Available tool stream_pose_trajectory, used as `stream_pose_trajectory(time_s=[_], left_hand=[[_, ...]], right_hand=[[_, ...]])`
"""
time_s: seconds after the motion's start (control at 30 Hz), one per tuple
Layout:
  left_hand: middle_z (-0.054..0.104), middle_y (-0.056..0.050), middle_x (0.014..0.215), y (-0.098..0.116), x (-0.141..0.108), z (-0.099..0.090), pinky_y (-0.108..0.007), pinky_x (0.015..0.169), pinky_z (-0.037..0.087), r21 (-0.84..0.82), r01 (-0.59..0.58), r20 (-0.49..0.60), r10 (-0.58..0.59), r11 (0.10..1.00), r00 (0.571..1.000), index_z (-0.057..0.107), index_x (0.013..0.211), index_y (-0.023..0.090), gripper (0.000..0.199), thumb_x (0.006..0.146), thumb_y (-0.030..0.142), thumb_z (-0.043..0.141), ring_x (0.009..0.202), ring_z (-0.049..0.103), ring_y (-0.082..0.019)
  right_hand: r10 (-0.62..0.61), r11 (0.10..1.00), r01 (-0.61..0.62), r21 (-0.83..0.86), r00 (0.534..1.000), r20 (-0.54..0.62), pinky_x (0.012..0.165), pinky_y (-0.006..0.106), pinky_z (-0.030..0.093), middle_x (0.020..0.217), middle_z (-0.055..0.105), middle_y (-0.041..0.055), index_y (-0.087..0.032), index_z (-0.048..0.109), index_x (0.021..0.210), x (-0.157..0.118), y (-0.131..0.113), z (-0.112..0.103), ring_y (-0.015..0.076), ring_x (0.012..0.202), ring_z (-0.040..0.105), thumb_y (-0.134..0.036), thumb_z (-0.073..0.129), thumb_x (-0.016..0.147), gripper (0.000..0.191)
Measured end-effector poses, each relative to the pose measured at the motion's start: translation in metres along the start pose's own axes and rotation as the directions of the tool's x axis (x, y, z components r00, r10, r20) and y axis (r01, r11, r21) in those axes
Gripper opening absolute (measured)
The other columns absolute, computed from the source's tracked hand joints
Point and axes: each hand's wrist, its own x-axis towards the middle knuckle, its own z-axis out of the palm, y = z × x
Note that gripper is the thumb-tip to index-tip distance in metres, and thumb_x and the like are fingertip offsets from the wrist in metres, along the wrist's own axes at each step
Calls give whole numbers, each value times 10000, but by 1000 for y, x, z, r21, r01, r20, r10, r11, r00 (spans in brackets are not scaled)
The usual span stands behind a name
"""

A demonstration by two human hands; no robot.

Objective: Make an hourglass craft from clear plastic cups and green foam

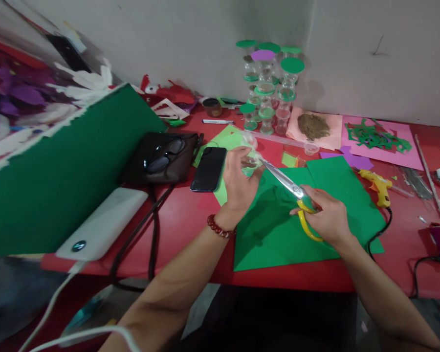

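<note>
The right hand grasps the scissors by their yellow handles, probably so that the long blades stay free to reach across to the left hand. The left hand grips a clear plastic piece between thumb and fingers, raised above the table, perhaps to steady its edge at the scissor tips. Whether the tips touch it, I cannot tell.

Beneath the right hand lies green paper, within easy reach. The phone lies just left of the left hand, and the glue gun is to the right of the right hand, its cord running toward the person. Beyond both hands, stacked clear cups stand near the wall, apart from the cutting.

The scissors look silvery and long, slanting from the right hand up toward the left, blades nearly closed. The plastic piece looks thin and see-through, faintly green, partly hidden by fingers.
</note>
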Motion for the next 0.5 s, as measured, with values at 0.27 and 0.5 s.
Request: stream_pose_trajectory(time_s=[0.27, 0.5], left_hand=[[661, -35, 1193, 0, -4, 4, -290, 770, 655, 72, -19, -3, 19, 997, 1000, 608, 1187, 240, 453, 814, 152, 851, 803, 681, -114], [655, -29, 1184, 4, -6, 6, -258, 729, 663, 13, 48, 8, -48, 999, 999, 609, 1176, 230, 466, 790, 84, 825, 815, 694, -105]], right_hand=[[16, 1000, -17, 7, 998, 54, 596, 270, 466, 939, 814, 41, -227, 808, 1271, 1, 1, 0, 136, 630, 641, -523, 778, 892, 481], [-11, 1000, 11, 19, 1000, 24, 654, 272, 533, 1008, 834, 35, -241, 812, 1240, 1, 3, 2, 149, 694, 683, -395, 759, 902, 375]])
